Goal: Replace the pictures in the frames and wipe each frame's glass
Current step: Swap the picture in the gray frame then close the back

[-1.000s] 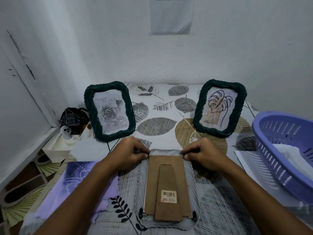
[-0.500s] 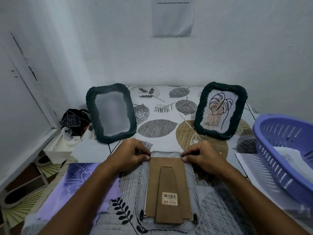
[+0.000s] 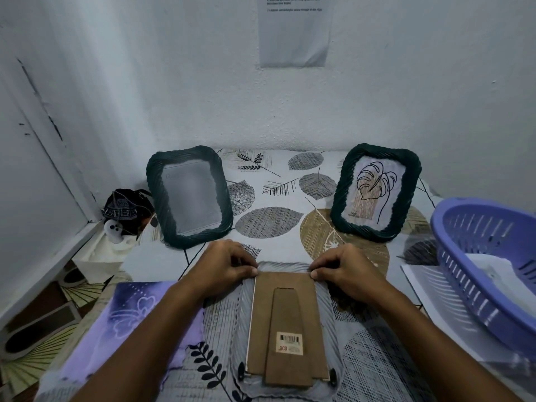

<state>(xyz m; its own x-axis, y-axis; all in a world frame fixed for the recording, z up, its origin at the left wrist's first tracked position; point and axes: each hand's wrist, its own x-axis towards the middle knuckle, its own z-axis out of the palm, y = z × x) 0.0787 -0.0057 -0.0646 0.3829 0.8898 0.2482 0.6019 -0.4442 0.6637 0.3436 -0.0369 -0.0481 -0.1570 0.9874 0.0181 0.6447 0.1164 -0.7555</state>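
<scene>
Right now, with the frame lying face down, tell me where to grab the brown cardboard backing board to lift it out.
Take the brown cardboard backing board at its far edge, coming from the far side, where the left hand and right hand already pinch its corners. That edge looks free, while black clips seem to pin the near corners. Its stand flap lies flat, offering little to grasp.

a purple basket (image 3: pixel 475 256) is seen at the right edge of the leaf-print tablecloth (image 3: pixel 272 224). a paper sheet (image 3: pixel 294 30) is fixed to the wall. a dark pouch (image 3: pixel 123 208) is noted at left.
</scene>
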